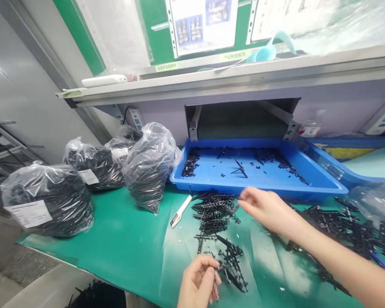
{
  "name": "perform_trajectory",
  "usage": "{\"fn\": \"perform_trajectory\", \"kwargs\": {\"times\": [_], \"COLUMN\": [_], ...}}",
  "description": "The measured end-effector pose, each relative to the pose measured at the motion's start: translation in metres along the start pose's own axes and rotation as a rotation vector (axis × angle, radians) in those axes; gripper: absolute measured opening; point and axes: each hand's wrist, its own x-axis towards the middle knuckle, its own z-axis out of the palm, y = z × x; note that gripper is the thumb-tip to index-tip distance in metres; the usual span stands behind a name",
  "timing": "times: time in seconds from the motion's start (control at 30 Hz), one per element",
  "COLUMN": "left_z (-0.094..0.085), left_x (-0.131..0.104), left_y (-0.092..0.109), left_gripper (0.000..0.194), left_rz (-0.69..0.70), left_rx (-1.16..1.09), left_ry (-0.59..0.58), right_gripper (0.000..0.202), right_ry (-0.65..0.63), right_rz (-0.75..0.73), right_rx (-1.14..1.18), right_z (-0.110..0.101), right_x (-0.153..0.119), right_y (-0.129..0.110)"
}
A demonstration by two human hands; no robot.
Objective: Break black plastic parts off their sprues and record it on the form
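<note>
My left hand (201,278) is low in the middle, fingers curled in a pinch on a thin black plastic part (223,268). Around its fingertips lies a loose cluster of black lattice-like plastic parts (235,263). Farther up, my right hand (263,208) is over the right edge of a stacked pile of similar black parts (213,209), just in front of the blue tray. Its thumb and fingers are drawn together; anything between them is too small and blurred to name.
The blue tray (211,185) holds small black pieces. A white pen-like tool (180,211) lies left of the pile. Clear bags of black parts (48,201) stand on the left, one tall bag (150,167) near the tray. More black parts (349,231) spread at right. A shelf (211,83) overhangs behind.
</note>
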Motion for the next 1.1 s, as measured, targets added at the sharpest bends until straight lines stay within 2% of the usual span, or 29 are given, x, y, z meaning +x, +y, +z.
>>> {"fn": "perform_trajectory", "kwargs": {"times": [0.07, 0.13, 0.2, 0.27, 0.37, 0.47, 0.57, 0.7, 0.8, 0.87, 0.97, 1.1], "left_z": [0.002, 0.003, 0.001, -0.004, -0.014, -0.017, -0.01, 0.001, 0.003, 0.004, 0.007, 0.016], "left_x": [-0.003, -0.004, -0.004, -0.003, -0.002, -0.002, -0.001, 0.002, 0.004, 0.004, 0.003, 0.001], "left_y": [-0.003, -0.004, -0.005, -0.004, 0.003, 0.013, 0.021, 0.022, 0.017, 0.014, 0.011, 0.012], "left_gripper": [0.053, 0.057, 0.066, 0.077, 0.077, 0.059, 0.043, 0.04, 0.035, 0.03, 0.026, 0.024], "left_rz": [-0.008, -0.014, -0.027, -0.049, -0.08, -0.107, -0.167, -0.264, -0.281, -0.292, -0.305, -0.29], "left_rx": [-0.037, -0.095, -0.156, -0.192, -0.233, -0.324, -0.397, -0.433, -0.403, -0.363, -0.32, -0.272], "left_ry": [-0.004, 0.011, 0.026, 0.016, -0.071, -0.15, -0.17, -0.235, -0.307, -0.351, -0.372, -0.388], "right_gripper": [0.012, 0.006, 0.011, 0.021, 0.026, 0.027, 0.034, 0.035, 0.023, 0.024, 0.028, 0.015], "right_ry": [-0.108, -0.106, -0.084, -0.085, -0.111, -0.115, -0.151, -0.224, -0.079, 0.016, 0.029, 0.069], "right_rz": [0.063, 0.074, 0.053, 0.021, -0.02, -0.065, -0.062, 0.062, 0.159, 0.089, -0.055, -0.078], "right_rx": [0.16, 0.248, 0.314, 0.344, 0.33, 0.19, 0.076, 0.255, 0.394, 0.355, 0.289, 0.298], "right_z": [0.01, 0.023, 0.034, 0.04, 0.037, 0.025, 0.017, 0.029, 0.043, 0.049, 0.053, 0.054], "right_x": [0.04, 0.071, 0.086, 0.085, 0.057, 0.013, -0.035, -0.082, -0.099, -0.105, -0.11, -0.114], "right_y": [-0.015, -0.027, -0.036, -0.038, -0.029, -0.01, 0.009, 0.028, 0.04, 0.047, 0.055, 0.061]}}
